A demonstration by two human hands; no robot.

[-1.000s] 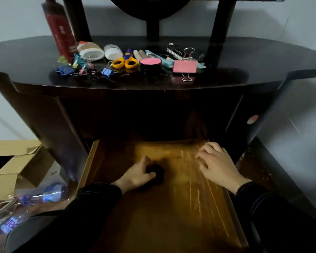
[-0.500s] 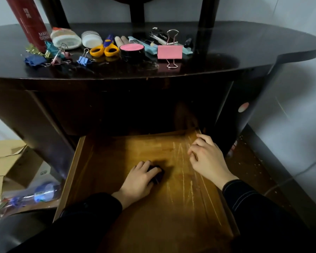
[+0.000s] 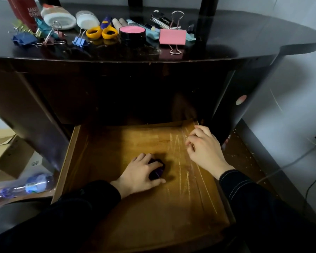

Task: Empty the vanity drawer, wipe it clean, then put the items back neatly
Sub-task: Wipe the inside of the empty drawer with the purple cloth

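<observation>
Low in the frame's centre, the dark wad [image 3: 158, 170] is lying on the floor of the open drawer [image 3: 102, 161]. It is likely soft and light, best gripped from above, as the left hand [image 3: 139, 173] is doing with fingers curling over it. That hand is hiding most of it; further right, the right hand [image 3: 205, 152] is curling its fingers under, and I cannot tell whether they are pinching anything.

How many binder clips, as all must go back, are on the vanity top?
6: gold clip, dark blue clip, teal clip and small pink clip at left; blue clip by the scissors; large pink clip at right. More may be hidden.
</observation>
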